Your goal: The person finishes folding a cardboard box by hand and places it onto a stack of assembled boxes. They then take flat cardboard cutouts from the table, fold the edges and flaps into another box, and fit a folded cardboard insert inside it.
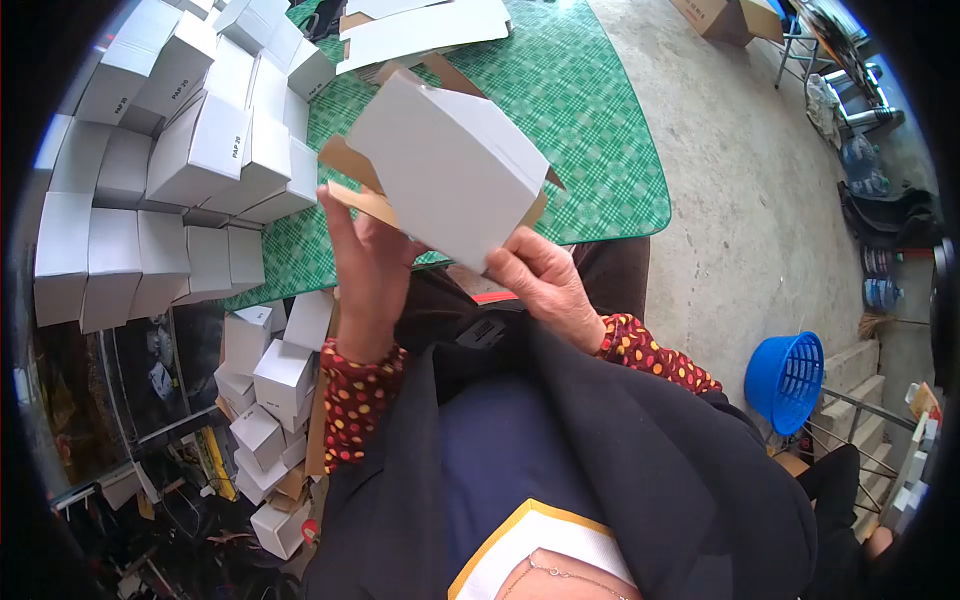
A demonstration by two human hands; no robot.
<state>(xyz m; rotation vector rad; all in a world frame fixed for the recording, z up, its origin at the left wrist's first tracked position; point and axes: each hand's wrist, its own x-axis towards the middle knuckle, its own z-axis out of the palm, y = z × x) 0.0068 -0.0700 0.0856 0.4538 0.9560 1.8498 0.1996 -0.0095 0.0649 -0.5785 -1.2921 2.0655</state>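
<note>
A white cardboard box (440, 165) with brown insides is held tilted above the near edge of the table, its end flaps standing out on both sides. My right hand (548, 285) grips its lower corner, thumb on the white face and fingers curled beneath. At the box's left end, my left hand (370, 270) has its index finger stretched up against a brown flap (365, 203). The other left fingers bend in at the box's lower edge, partly hidden by it.
Closed white boxes (205, 140) are stacked on the table's left side. Flat cardboard (430, 35) lies at the back of the green checked table (600, 130). More white boxes (283, 380) are piled below on the left. A blue basket (775, 385) stands at right.
</note>
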